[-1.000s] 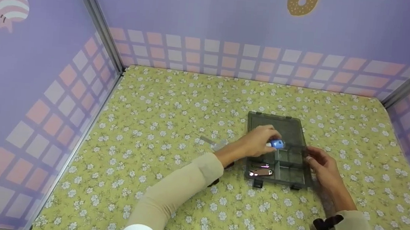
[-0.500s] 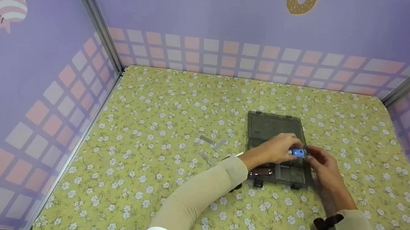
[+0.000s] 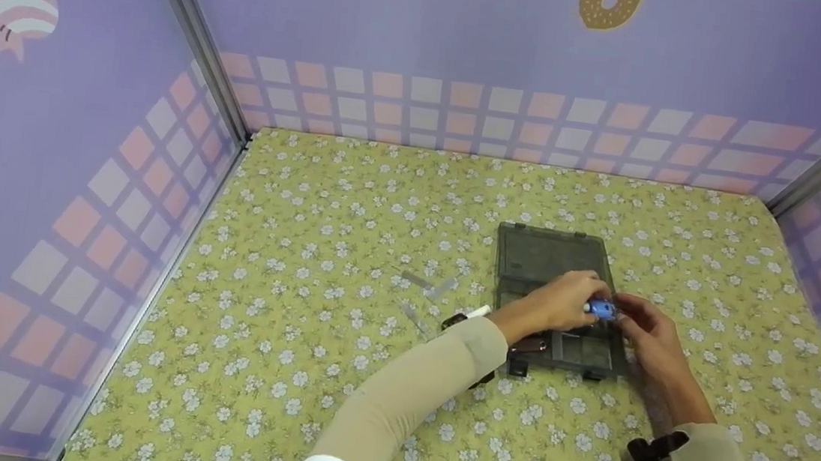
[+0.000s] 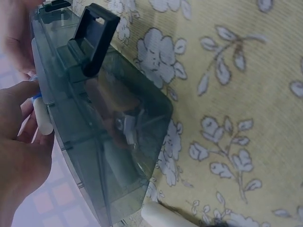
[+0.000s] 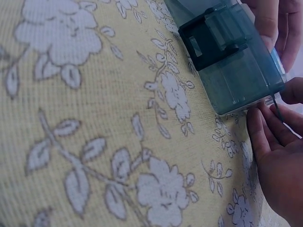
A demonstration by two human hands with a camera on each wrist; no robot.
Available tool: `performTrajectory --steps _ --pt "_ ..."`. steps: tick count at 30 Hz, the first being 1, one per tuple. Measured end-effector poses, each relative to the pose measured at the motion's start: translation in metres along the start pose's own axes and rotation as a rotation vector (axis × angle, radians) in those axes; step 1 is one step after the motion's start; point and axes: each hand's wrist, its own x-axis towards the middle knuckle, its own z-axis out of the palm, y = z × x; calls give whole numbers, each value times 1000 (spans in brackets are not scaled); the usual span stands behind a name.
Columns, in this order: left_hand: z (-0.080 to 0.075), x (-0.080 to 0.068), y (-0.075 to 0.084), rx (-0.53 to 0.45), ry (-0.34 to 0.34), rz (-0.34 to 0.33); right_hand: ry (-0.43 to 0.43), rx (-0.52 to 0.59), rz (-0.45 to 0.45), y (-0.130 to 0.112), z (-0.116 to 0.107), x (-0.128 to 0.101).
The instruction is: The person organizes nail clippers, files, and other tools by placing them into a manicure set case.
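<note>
My left hand (image 3: 569, 298) pinches a small blue item (image 3: 602, 309) with a white end, above the right compartments of a dark translucent compartment box (image 3: 551, 255). The white end (image 4: 42, 116) sticks out between the fingers in the left wrist view. The box lies with its lid folded back. My right hand (image 3: 649, 332) grips the box's right edge, thumb at the rim and fingers along the side wall (image 5: 246, 75). A brown item with shiny metal ends (image 3: 531, 344) lies in the front left compartment, partly hidden by my left arm.
Several clear plastic strips (image 3: 417, 280) lie on the flowered cloth (image 3: 353, 202) left of the box. A white rod-shaped thing (image 3: 478, 311) is beside my left wrist. Two dark latches (image 3: 518, 367) stick out from the box's front. Patterned walls enclose the table's back and sides.
My left hand has carried the blue item rightward across the box, close to my right hand, and edged slightly further lately. The right hand and the box have stayed in place.
</note>
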Motion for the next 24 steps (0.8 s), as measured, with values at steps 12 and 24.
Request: performTrajectory --steps 12,24 --pt "-17 -30 -11 16 8 3 0 42 -11 3 1 0" --pt "-41 -88 -70 -81 141 31 22 38 37 1 0 0"
